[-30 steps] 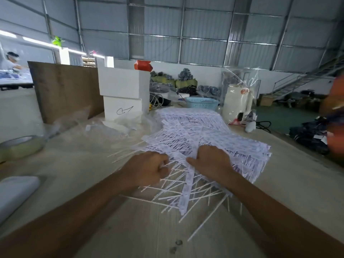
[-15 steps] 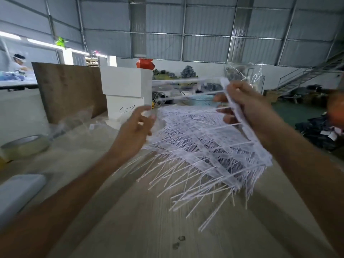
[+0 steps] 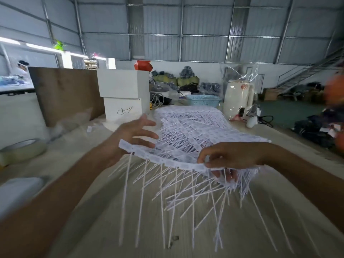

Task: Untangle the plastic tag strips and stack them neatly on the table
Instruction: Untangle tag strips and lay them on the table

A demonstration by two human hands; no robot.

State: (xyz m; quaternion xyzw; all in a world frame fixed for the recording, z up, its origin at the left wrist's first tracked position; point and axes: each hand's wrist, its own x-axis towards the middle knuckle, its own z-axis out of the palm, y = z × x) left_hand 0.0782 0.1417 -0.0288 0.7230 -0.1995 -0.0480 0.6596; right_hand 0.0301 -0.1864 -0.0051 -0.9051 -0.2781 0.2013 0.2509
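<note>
A big tangled pile of white plastic tag strips [image 3: 195,127] lies on the pale wooden table [image 3: 93,220]. One strip of tags [image 3: 163,160] is held level above the table in front of the pile, its long thin tails hanging down and crossing each other. My right hand [image 3: 232,155] pinches the strip's right end between thumb and fingers. My left hand [image 3: 135,135] is at the strip's left end with its fingers spread; that end rests against the heel of the palm. More tangled tails hang under my right hand.
Two stacked white boxes [image 3: 121,94] with a red object [image 3: 143,65] on top stand behind the pile, beside a brown board [image 3: 68,94]. A tape roll [image 3: 22,149] lies at the left. A blue basket [image 3: 202,101] and a cream jug in plastic wrap [image 3: 238,97] stand at the back.
Both hands have come down from chest height toward the table with a strip between them. The strip now lies level, and my left hand's fingers have spread.
</note>
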